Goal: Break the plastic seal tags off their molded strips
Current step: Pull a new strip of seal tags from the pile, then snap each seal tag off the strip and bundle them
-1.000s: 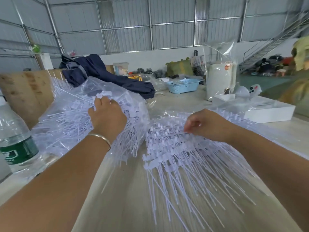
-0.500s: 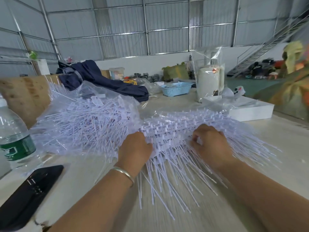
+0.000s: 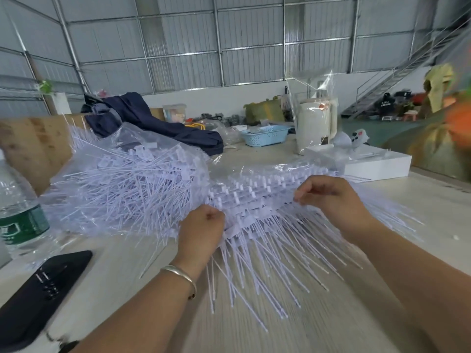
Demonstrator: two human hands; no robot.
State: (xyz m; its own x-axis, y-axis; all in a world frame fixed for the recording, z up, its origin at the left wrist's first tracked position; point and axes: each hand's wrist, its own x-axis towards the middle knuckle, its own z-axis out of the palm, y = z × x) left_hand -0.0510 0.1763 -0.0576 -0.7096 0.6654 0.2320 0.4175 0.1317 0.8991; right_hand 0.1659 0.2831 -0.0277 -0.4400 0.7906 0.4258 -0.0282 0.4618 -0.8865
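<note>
Strips (image 3: pixel 257 200): stacked white plastic, thin spiky tails | left hand (image 3: pixel 201 230), right hand (image 3: pixel 331 197): fingers pinching strips

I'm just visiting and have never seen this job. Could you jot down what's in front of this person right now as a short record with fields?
Place: a warehouse-like hall, work done at a pale table
Work pile: stack of molded strips of white plastic seal tags, thin tails fanning toward the person
Left hand: curled on the stack's near left edge
Right hand: fingers pinching at the stack's right side
Loose tags: heap on clear plastic, left of the stack
Nearby: water bottle, black phone, white box, blue basket
</note>
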